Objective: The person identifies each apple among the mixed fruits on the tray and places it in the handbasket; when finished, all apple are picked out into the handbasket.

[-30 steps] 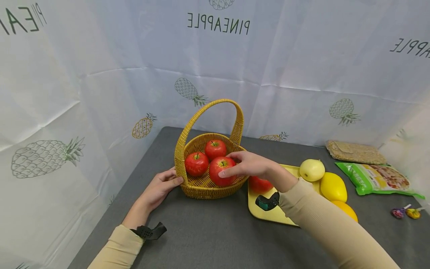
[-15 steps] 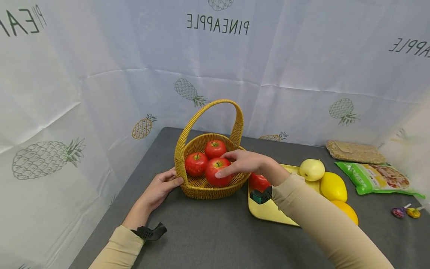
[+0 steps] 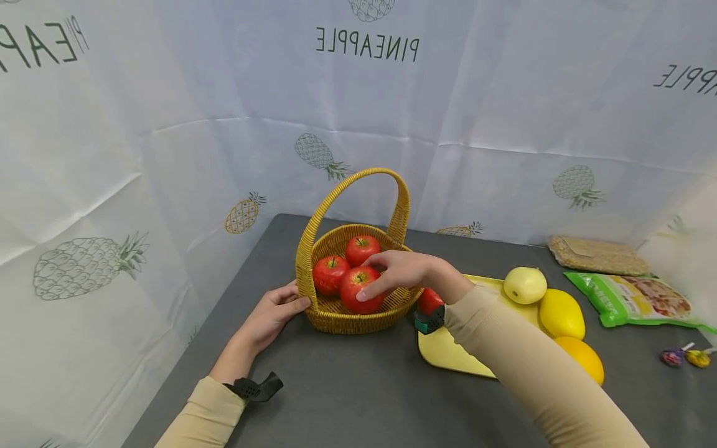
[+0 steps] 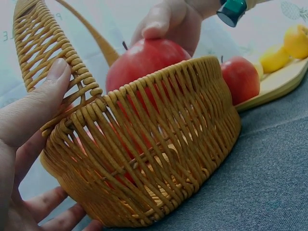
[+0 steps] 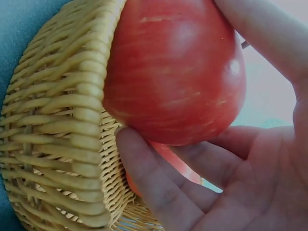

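Observation:
My right hand [image 3: 404, 272] grips a red apple [image 3: 358, 291] low inside the yellow wicker basket [image 3: 350, 323]. In the right wrist view the thumb and fingers wrap this apple [image 5: 178, 72] beside the basket's woven rim [image 5: 91, 120]. Two more red apples lie in the basket, one on the left [image 3: 329, 275] and one at the back [image 3: 361, 249]. At the basket's left end, my left hand [image 3: 274, 314] holds the base of the handle; its thumb [image 4: 57, 77] lies on the weave while the other fingers reach under the side.
A yellow tray [image 3: 448, 354] to the right bears a red apple [image 3: 429, 302], a pale yellow-green fruit [image 3: 525, 285], a yellow fruit [image 3: 562, 314] and an orange one [image 3: 581, 359]. Further right lie a green food packet [image 3: 638, 298], a brown flat pack [image 3: 596, 254] and two lollipops [image 3: 672, 356].
My right hand has moved a little left and deeper into the basket with the apple, closer to the left apple. The left hand stays at the handle's base.

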`<action>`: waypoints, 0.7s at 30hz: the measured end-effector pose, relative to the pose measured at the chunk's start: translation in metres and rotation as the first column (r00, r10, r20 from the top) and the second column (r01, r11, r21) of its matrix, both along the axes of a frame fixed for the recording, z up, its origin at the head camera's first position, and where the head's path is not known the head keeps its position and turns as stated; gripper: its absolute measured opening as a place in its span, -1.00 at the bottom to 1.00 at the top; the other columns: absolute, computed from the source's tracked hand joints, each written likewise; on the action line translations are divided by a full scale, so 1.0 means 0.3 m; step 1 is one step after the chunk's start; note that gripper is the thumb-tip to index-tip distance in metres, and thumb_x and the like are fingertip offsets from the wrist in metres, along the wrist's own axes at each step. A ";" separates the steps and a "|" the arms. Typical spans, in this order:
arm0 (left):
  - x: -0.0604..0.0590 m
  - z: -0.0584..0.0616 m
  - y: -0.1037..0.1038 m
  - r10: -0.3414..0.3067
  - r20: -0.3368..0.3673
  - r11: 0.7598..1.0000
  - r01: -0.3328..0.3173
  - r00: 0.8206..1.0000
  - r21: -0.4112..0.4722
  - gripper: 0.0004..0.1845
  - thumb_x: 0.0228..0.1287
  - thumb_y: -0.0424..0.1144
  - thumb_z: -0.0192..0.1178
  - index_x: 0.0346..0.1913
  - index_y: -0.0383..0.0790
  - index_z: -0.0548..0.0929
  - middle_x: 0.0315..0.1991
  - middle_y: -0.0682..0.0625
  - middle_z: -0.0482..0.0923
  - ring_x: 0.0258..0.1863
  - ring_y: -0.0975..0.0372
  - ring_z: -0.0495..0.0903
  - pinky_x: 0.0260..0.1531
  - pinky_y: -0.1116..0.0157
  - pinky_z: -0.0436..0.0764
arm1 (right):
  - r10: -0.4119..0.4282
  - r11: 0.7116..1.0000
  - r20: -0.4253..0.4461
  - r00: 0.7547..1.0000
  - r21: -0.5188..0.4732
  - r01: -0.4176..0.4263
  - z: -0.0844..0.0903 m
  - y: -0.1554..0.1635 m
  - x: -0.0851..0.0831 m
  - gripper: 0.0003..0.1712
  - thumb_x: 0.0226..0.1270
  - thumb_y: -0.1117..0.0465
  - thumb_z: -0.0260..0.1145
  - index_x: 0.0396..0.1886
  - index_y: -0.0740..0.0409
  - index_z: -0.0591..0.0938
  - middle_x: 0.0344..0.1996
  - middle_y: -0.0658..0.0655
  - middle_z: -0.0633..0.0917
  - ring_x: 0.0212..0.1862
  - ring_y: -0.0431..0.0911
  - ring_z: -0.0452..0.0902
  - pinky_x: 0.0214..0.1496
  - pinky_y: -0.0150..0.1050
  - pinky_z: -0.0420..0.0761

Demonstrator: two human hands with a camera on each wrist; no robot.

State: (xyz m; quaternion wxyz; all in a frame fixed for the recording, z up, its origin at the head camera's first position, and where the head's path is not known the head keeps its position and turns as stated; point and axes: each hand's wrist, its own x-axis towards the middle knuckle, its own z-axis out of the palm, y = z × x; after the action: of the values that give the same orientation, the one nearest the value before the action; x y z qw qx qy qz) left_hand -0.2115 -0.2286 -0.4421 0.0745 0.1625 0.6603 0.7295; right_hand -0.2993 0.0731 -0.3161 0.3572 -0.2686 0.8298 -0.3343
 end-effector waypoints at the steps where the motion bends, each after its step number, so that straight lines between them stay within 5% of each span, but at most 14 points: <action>1: 0.000 0.000 0.000 0.001 -0.001 1.000 -0.001 1.000 -0.001 -0.50 0.49 -0.35 0.22 0.29 -0.69 0.44 0.59 -0.23 0.07 0.60 -0.06 -0.13 0.25 0.40 0.42 | -0.001 1.000 0.006 1.000 0.003 0.001 -0.003 -0.004 -0.003 -0.17 0.20 -0.13 0.54 0.38 0.11 0.47 0.17 0.03 0.57 0.20 -0.04 0.47 0.21 -0.08 0.55; 10: 0.003 0.001 0.000 0.004 0.008 1.000 -0.004 1.000 -0.012 -0.52 0.48 -0.33 0.22 0.25 -0.70 0.47 0.60 -0.22 0.06 0.60 -0.06 -0.16 0.24 0.41 0.42 | 0.024 0.999 0.022 0.999 0.029 -0.025 -0.020 -0.044 -0.011 -0.25 0.20 -0.07 0.55 0.24 0.19 0.47 0.10 0.09 0.57 0.12 -0.03 0.52 0.11 -0.14 0.62; 21: -0.002 0.005 0.004 0.004 0.004 1.000 -0.004 1.000 -0.001 -0.52 0.48 -0.34 0.23 0.26 -0.68 0.47 0.59 -0.22 0.08 0.59 -0.04 -0.10 0.24 0.39 0.43 | 0.013 0.996 0.032 0.999 0.085 -0.016 -0.021 -0.079 -0.026 -0.16 0.11 -0.06 0.63 0.30 0.17 0.49 0.15 0.09 0.54 0.07 -0.06 0.59 -0.02 -0.17 0.69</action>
State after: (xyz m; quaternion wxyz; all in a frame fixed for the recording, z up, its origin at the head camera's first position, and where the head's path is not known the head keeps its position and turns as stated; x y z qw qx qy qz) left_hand -0.2121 -0.2274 -0.4407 0.0745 0.1594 0.6606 0.7298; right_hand -0.3071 0.0494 -0.3222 0.3835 -0.2540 0.8356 -0.3002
